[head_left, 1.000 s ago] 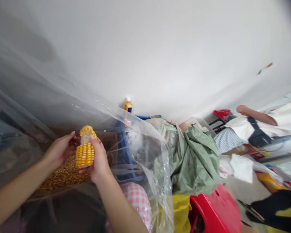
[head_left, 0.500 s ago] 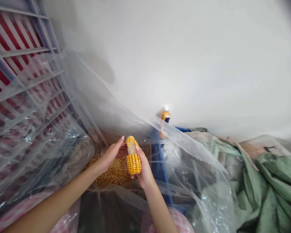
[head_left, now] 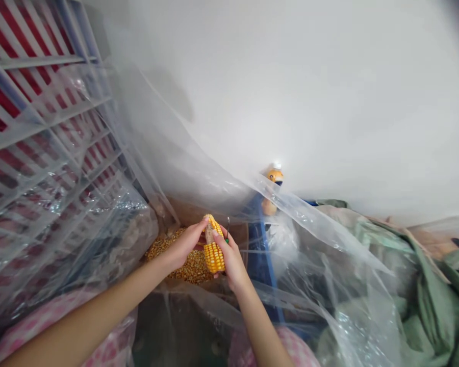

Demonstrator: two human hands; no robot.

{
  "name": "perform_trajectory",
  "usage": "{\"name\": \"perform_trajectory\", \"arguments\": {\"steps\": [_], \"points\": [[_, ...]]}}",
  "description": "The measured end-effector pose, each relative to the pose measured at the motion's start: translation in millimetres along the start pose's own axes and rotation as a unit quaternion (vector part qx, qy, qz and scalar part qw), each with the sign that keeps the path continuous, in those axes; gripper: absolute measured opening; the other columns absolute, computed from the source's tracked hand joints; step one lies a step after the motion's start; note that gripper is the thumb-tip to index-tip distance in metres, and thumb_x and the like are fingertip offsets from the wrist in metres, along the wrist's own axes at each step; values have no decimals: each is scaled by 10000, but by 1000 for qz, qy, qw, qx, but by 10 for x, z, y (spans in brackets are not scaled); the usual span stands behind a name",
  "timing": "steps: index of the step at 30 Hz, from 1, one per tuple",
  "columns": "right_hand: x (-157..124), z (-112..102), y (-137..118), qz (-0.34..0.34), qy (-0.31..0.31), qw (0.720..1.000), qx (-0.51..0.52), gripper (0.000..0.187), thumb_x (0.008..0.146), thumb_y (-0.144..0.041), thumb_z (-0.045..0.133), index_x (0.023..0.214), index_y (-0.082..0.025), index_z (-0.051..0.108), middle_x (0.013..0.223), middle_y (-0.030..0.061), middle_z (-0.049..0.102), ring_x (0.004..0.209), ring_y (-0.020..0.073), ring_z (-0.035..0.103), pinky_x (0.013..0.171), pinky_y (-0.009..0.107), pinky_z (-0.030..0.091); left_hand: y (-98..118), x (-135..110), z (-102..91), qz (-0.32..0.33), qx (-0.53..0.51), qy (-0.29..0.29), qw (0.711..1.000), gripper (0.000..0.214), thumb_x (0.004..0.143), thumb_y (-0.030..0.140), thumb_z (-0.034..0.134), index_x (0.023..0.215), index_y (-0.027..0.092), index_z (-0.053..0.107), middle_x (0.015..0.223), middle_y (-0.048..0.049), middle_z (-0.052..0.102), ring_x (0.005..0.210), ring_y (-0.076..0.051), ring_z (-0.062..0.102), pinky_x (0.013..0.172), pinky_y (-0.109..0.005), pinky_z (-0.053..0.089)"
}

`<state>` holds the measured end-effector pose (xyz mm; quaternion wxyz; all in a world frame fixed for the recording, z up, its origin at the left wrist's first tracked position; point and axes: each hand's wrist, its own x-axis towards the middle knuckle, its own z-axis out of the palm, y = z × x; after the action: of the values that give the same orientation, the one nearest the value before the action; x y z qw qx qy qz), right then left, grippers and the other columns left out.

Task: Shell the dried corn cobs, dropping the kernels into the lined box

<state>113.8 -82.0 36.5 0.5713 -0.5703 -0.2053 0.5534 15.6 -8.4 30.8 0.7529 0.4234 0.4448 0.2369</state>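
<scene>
An ear of corn (head_left: 214, 255) stands nearly upright, yellow kernels on its lower part and a bare patch of cob along its upper left side. My right hand (head_left: 231, 255) is closed round it from the right, the thumb lying across its front. From the left, my left hand (head_left: 185, 244) grips its upper end, thumb at the bare patch and fingers partly hidden behind. A thin metal hook with a bit of green (head_left: 227, 233) sticks up by my right fingers; its lower end is hidden. Below lie loose corn kernels (head_left: 191, 267) in a brown container.
Clear plastic sheeting (head_left: 302, 211) drapes across the container. To its right are a blue crate edge (head_left: 265, 255), an orange bottle with a white cap (head_left: 275, 175) by the wall and green cloth (head_left: 424, 316). A slatted rack (head_left: 46, 122) rises on the left.
My left hand has closed in from beside the ear onto its upper end. The ear has turned slightly, and the green bit by the hook now shows. The view has shifted a little left.
</scene>
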Motion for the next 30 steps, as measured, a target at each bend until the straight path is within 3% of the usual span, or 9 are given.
{"name": "perform_trajectory", "arguments": {"steps": [7,16,22,30], "points": [[31,-44,18,14,2,1000,11,547,678,-463,645,1151,-216,526,911,29,648,637,129,572,509,200,418,-44,8,22,15,-59,-21,998,372,677,469,598,879,158,625,849,-62,649,768,-195,547,638,-277,370],[3,-22,-50,34,-17,999,38,556,711,-510,583,1174,-214,501,776,12,620,469,92,504,366,177,341,39,-17,27,45,-34,-72,996,354,718,414,596,967,164,626,1018,-84,631,922,-222,539,693,-286,380],[51,-12,12,16,1,999,27,558,702,-502,605,1172,-219,506,863,24,637,514,90,528,387,171,346,6,57,0,-8,-69,-30,997,437,753,552,496,935,175,624,947,-78,642,851,-211,560,698,-300,396],[17,-5,13,31,-1,999,30,542,706,-504,586,1163,-225,504,785,13,634,464,93,518,339,168,300,-61,29,4,23,-94,-70,993,346,741,437,576,956,170,623,988,-73,632,883,-203,541,696,-283,394]]}}
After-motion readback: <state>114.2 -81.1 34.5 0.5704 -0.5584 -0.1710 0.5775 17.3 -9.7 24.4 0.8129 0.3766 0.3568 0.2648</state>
